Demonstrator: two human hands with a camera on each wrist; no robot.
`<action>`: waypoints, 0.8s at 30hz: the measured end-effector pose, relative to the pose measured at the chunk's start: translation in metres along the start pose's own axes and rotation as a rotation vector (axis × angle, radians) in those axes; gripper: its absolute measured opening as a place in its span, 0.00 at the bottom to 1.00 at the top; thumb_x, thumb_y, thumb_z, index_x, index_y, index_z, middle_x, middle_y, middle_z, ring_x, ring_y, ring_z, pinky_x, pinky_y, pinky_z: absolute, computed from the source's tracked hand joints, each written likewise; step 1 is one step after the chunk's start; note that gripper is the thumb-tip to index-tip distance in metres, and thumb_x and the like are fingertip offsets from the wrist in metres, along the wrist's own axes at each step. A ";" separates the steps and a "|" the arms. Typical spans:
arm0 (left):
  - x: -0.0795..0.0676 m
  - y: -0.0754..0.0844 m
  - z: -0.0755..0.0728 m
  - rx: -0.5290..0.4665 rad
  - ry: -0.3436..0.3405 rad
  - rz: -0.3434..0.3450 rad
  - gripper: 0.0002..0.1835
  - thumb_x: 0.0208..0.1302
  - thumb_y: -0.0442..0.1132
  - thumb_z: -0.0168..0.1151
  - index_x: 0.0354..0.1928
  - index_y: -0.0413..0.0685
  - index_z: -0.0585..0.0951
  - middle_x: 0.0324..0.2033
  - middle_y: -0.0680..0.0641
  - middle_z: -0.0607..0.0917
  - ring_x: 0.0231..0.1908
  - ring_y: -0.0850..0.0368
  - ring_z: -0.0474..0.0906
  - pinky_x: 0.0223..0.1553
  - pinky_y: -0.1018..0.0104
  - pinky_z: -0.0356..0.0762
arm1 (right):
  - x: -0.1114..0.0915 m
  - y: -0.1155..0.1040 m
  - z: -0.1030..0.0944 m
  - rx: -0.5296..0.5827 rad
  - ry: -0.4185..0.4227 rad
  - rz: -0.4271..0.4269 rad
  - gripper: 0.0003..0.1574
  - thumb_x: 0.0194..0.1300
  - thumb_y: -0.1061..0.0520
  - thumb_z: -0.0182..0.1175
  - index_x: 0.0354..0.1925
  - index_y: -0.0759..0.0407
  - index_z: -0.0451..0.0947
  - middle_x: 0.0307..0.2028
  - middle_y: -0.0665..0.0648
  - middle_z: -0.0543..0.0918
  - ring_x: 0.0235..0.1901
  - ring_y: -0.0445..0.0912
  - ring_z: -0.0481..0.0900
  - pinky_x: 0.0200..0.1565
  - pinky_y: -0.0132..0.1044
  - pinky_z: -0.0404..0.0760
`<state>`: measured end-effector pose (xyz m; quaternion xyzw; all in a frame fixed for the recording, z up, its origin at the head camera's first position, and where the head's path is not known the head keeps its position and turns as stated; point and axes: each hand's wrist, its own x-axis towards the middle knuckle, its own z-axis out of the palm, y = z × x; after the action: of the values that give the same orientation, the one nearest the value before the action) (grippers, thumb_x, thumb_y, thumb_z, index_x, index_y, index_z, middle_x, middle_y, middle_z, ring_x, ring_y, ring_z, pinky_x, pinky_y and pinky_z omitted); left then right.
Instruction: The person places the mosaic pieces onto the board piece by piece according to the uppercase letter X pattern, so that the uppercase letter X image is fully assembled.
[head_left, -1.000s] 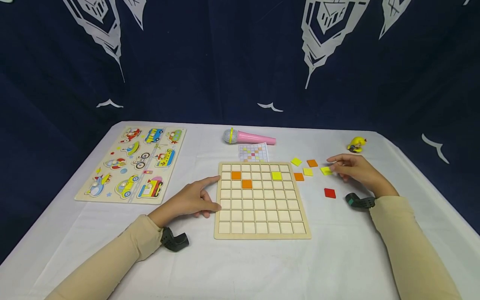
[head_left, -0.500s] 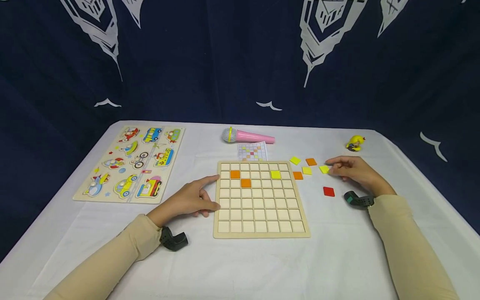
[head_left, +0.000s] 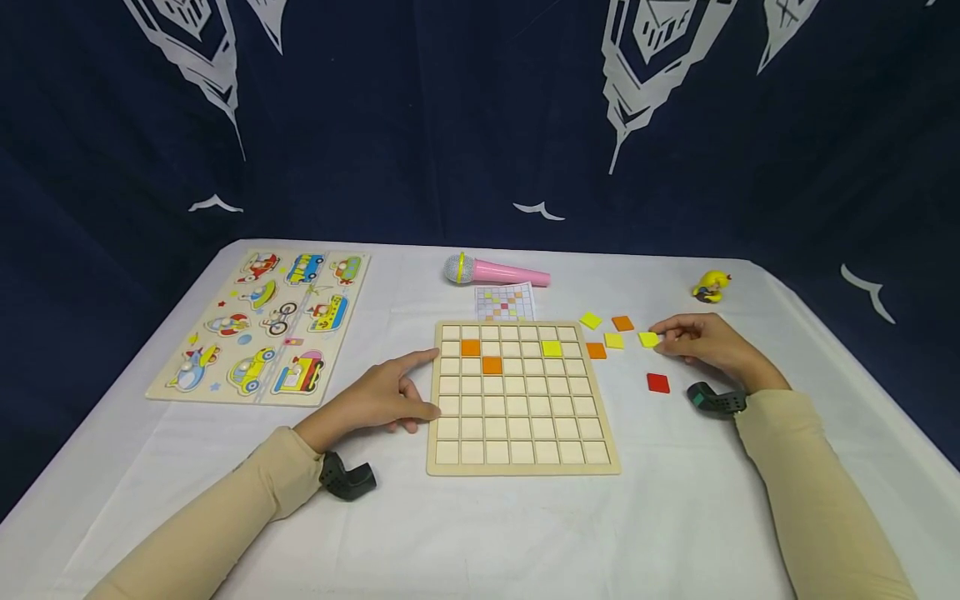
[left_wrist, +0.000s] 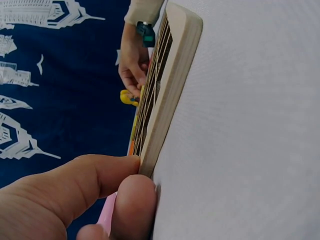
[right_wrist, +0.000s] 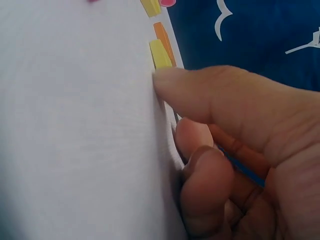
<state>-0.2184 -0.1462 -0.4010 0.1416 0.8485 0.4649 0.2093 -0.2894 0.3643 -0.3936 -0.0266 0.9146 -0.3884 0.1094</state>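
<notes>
A square wooden grid board (head_left: 525,477) lies flat, with two orange tiles and one yellow tile (head_left: 551,348) in its cells. My left hand (head_left: 382,397) touches the board's left edge with its index finger and thumb spread apart. In the left wrist view, those fingertips are right at the pale wooden rim (left_wrist: 172,95). Right of the board, my right hand (head_left: 708,343) has its thumb and index finger on a loose yellow tile (head_left: 648,339). The right wrist view shows the thumb against a yellow tile (right_wrist: 160,54); the index fingertip is mostly hidden behind it.
Beside the board lie more loose tiles, including an orange tile (head_left: 622,323) and a red tile (head_left: 657,383). Behind it are a printed pattern card (head_left: 505,302) and a pink microphone (head_left: 506,273). A vehicle puzzle (head_left: 258,333) lies left, a yellow figurine (head_left: 711,287) back right.
The right thumb and index finger have shifted slightly at the yellow tile, now closer around it. The left hand stays at the board's edge; the whole view shifts slightly.
</notes>
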 end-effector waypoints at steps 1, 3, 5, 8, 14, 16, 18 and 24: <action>0.000 0.000 0.000 0.000 0.000 0.001 0.52 0.63 0.39 0.79 0.85 0.45 0.61 0.24 0.48 0.86 0.21 0.60 0.81 0.22 0.69 0.73 | 0.000 0.000 0.000 -0.005 0.003 -0.001 0.29 0.73 0.59 0.70 0.66 0.73 0.77 0.37 0.52 0.76 0.33 0.44 0.73 0.33 0.31 0.76; 0.000 0.000 0.000 -0.003 0.000 0.001 0.52 0.62 0.39 0.79 0.85 0.44 0.61 0.24 0.48 0.86 0.21 0.60 0.81 0.22 0.69 0.73 | 0.000 -0.001 0.001 -0.018 0.008 -0.009 0.29 0.72 0.58 0.71 0.64 0.73 0.78 0.37 0.53 0.77 0.32 0.44 0.73 0.33 0.31 0.76; 0.000 -0.001 -0.001 -0.005 0.000 0.002 0.53 0.62 0.39 0.79 0.85 0.44 0.60 0.23 0.48 0.86 0.21 0.60 0.81 0.22 0.69 0.72 | 0.001 -0.002 0.001 -0.035 0.011 -0.020 0.29 0.72 0.58 0.72 0.63 0.73 0.78 0.37 0.53 0.77 0.32 0.44 0.73 0.33 0.31 0.76; 0.000 -0.002 -0.001 -0.004 0.000 0.006 0.53 0.62 0.39 0.79 0.85 0.43 0.60 0.23 0.49 0.86 0.20 0.60 0.81 0.22 0.69 0.72 | 0.001 -0.005 0.001 -0.047 0.013 -0.037 0.28 0.72 0.57 0.72 0.62 0.73 0.79 0.37 0.53 0.78 0.31 0.44 0.74 0.33 0.32 0.77; 0.000 -0.002 -0.001 -0.004 0.000 0.004 0.53 0.62 0.39 0.79 0.85 0.43 0.60 0.23 0.48 0.86 0.20 0.60 0.81 0.21 0.69 0.72 | 0.001 -0.012 0.001 -0.054 0.012 -0.060 0.27 0.71 0.57 0.73 0.62 0.71 0.79 0.38 0.52 0.79 0.32 0.45 0.74 0.32 0.32 0.77; 0.000 -0.002 0.000 -0.005 -0.001 0.004 0.53 0.62 0.39 0.79 0.85 0.43 0.60 0.23 0.48 0.86 0.20 0.60 0.81 0.21 0.69 0.72 | 0.001 -0.016 0.003 -0.056 0.008 -0.065 0.28 0.71 0.57 0.73 0.62 0.71 0.80 0.38 0.52 0.79 0.32 0.45 0.74 0.32 0.32 0.78; 0.000 -0.001 0.000 -0.004 -0.001 0.003 0.53 0.62 0.39 0.79 0.85 0.43 0.60 0.23 0.48 0.86 0.20 0.61 0.81 0.21 0.69 0.72 | 0.001 -0.020 0.005 -0.056 0.000 -0.074 0.28 0.71 0.57 0.74 0.61 0.70 0.80 0.39 0.52 0.78 0.33 0.45 0.74 0.32 0.32 0.78; 0.000 -0.001 0.001 0.006 0.001 0.005 0.53 0.62 0.39 0.79 0.85 0.44 0.60 0.23 0.48 0.86 0.19 0.61 0.79 0.21 0.69 0.72 | 0.002 -0.032 0.013 -0.042 -0.020 -0.130 0.26 0.69 0.59 0.75 0.60 0.71 0.81 0.38 0.54 0.78 0.30 0.44 0.73 0.30 0.32 0.77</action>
<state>-0.2183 -0.1458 -0.4024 0.1443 0.8495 0.4631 0.2074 -0.2893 0.3328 -0.3794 -0.0923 0.9177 -0.3753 0.0924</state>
